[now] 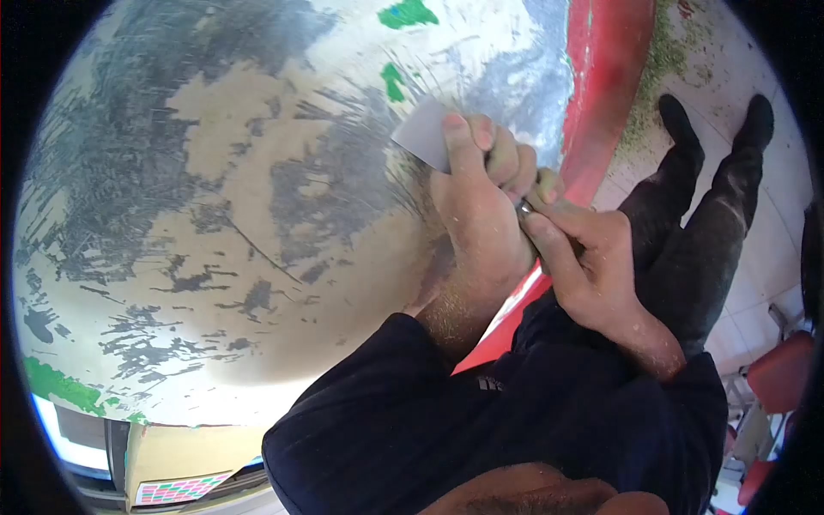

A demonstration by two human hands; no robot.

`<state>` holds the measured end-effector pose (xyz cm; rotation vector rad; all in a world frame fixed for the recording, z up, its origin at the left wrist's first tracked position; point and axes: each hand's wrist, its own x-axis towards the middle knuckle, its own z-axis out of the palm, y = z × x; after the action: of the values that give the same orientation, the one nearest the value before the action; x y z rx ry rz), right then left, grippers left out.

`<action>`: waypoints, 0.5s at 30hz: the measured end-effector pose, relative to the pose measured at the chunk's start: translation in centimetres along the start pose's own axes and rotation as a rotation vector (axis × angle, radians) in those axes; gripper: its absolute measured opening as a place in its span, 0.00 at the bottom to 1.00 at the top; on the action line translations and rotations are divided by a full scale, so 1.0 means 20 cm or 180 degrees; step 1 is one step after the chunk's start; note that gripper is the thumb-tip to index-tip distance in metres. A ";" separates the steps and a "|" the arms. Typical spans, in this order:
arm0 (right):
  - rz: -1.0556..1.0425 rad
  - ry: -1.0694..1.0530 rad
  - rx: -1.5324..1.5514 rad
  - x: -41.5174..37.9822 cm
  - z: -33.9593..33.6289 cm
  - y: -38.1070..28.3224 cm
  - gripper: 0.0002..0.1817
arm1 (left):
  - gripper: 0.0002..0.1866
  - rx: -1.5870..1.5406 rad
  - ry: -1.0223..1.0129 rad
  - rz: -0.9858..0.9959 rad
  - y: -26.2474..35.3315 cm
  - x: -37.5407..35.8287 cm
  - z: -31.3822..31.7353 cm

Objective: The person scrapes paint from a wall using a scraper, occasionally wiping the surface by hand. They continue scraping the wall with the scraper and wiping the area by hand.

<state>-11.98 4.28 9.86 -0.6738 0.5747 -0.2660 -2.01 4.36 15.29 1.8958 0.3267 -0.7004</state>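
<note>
My left hand (pixel 485 176) is closed with its thumb over a pale grey, flat rectangular scraper blade (pixel 421 137). The blade lies close over a large curved panel (pixel 249 172) with patchy cream, bare grey and green areas and many scratch marks. Just right of it, my right hand (pixel 592 262) pinches a small shiny metal piece (pixel 526 207) between thumb and fingers, against the heel of the left hand. Whether this metal belongs to the same tool as the blade I cannot tell. Yellowish flecks dust my left forearm.
A red band (pixel 605 94) borders the panel on the right. Greenish debris (pixel 665 64) litters the tiled floor (pixel 755 232) near my feet. Red chairs (pixel 779 373) stand at the lower right. Below the panel's edge, a yellowish box-like part (pixel 176 451) shows a coloured grid.
</note>
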 end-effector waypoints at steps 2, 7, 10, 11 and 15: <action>0.0145 0.0029 0.0306 -0.03 0.05 0.06 0.06 | 0.16 0.0249 0.0071 0.0035 0.00 0.01 -0.01; 0.0161 0.0043 0.0839 0.05 0.11 0.13 0.07 | 0.16 0.0466 -0.0045 0.0305 0.02 0.04 -0.04; 0.0059 0.0091 0.0562 -0.04 0.11 0.10 0.09 | 0.15 0.0254 -0.0039 0.0183 -0.01 0.00 -0.07; 0.0131 0.0072 0.0595 -0.06 0.11 0.10 0.09 | 0.15 0.0199 -0.0027 0.0094 -0.01 -0.02 -0.09; -0.0187 0.0117 0.0594 0.07 0.13 0.09 0.09 | 0.14 0.0473 -0.0132 0.0583 0.04 0.05 -0.02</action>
<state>-9.19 6.28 9.74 -0.5066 0.5579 -0.3828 -0.64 4.26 15.44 2.0187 0.0744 -0.6543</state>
